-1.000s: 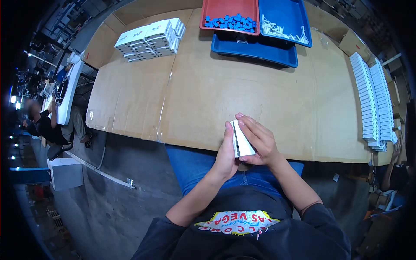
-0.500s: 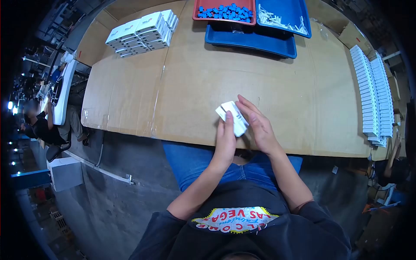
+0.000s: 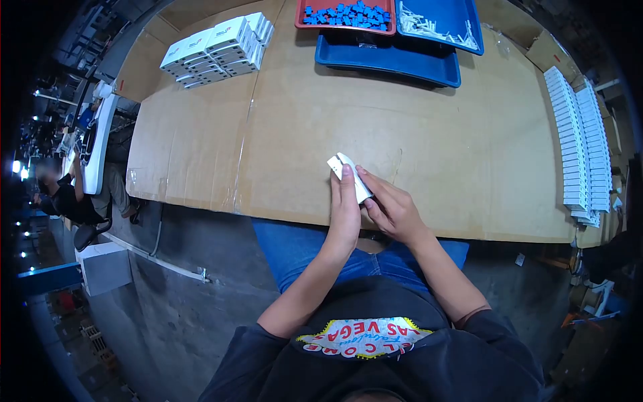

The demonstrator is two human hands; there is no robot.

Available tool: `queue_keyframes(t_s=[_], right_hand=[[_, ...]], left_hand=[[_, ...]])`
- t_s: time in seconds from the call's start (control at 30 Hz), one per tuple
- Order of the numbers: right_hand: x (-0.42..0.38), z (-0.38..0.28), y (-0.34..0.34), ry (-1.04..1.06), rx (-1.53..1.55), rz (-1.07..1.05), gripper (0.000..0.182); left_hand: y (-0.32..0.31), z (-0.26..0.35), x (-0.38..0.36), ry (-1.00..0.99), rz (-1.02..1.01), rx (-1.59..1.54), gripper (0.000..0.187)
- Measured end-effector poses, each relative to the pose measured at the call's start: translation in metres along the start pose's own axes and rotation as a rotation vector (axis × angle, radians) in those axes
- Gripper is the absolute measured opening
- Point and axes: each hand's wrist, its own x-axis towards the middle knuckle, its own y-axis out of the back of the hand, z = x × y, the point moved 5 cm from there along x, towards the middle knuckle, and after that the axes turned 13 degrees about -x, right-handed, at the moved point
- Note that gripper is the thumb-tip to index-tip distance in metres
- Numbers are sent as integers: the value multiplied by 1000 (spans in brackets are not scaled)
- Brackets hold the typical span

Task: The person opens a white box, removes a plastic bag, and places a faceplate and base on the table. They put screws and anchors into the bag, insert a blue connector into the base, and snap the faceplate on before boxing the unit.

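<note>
Near the front edge of the cardboard-covered table, a small white box (image 3: 352, 179) is held above the surface, tilted. My left hand (image 3: 345, 204) grips it from the left, thumb lying on its top face. My right hand (image 3: 392, 206) wraps its right side and lower end, fingers pressed together against it. Part of the box is hidden behind the fingers.
Stacked white boxes (image 3: 216, 50) stand at the back left. A red tray (image 3: 309, 25) of blue pieces, a blue tray (image 3: 439, 42) of white pieces and another blue tray (image 3: 388, 65) are at the back. Long white stacks (image 3: 569, 141) line the right. A seated person (image 3: 70, 197) is far left.
My right hand has closed onto the box, where before its fingers were raised and apart beside it. The box has turned and shifted slightly left.
</note>
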Motion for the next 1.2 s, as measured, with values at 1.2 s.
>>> queue_keyframes(t_s=[1.2], right_hand=[[0, -6, -10, -176, 245, -60, 42]], left_hand=[[-3, 25, 4, -73, -78, -23, 51]])
